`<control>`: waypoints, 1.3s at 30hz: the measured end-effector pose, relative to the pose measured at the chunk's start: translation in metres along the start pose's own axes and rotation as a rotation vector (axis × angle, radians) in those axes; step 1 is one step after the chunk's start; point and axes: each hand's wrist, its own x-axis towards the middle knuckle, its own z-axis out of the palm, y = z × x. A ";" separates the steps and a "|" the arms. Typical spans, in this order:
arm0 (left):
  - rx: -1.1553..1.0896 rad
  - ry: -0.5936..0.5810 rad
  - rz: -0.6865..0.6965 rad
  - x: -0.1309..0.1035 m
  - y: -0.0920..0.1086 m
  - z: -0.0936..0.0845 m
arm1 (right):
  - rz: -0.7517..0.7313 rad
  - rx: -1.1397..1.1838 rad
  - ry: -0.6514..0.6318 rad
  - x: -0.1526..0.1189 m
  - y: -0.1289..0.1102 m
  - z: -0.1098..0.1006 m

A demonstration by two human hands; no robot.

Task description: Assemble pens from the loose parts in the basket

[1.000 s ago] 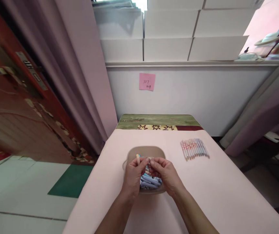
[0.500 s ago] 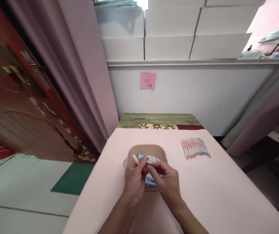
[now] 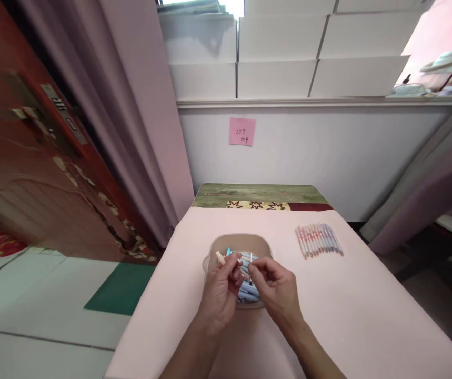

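Observation:
My left hand (image 3: 222,284) is closed around a cream-coloured pen part (image 3: 220,257), whose blunt end sticks out above the thumb. Whether it is a barrel or a cap, I cannot tell. Just to its right, my right hand (image 3: 278,284) pinches thumb and forefinger together; anything between them is too small to make out. Both hands are over a beige basket (image 3: 239,240), which has a small handle on its left side. Inside lie several blue and white pens (image 3: 248,292), partly hidden by the hands.
On the right of the pink-covered table (image 3: 352,310) lies a neat row of several pens (image 3: 318,240), shading from red to bluish. A pink note (image 3: 242,131) is stuck on the wall behind. A red door (image 3: 32,173) and a curtain (image 3: 142,126) are at the left.
My right hand has drawn slightly away to the right from my left hand, leaving a gap between the fingertips. The left hand keeps the cream-coloured pen part. The view has shifted slightly.

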 end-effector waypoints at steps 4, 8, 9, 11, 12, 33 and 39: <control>0.005 0.003 -0.021 0.000 -0.002 -0.005 | -0.054 -0.076 -0.004 -0.004 -0.002 0.005; 0.017 0.016 -0.006 0.002 0.001 -0.006 | -0.061 -0.178 0.037 -0.002 0.004 0.003; 0.020 0.020 -0.004 0.002 0.002 -0.006 | -0.054 -0.190 0.037 0.000 0.006 0.002; 0.023 0.034 0.001 0.004 0.004 -0.007 | -0.048 -0.171 0.035 0.004 0.007 0.003; 0.023 0.040 0.002 0.005 0.004 -0.008 | -0.056 -0.142 0.034 0.007 0.007 0.004; 0.327 -0.055 0.007 0.003 0.003 -0.010 | -0.067 -0.046 0.054 0.016 0.014 0.011; 0.724 -0.081 0.278 -0.002 0.013 -0.018 | 0.021 0.096 0.097 0.027 0.003 -0.004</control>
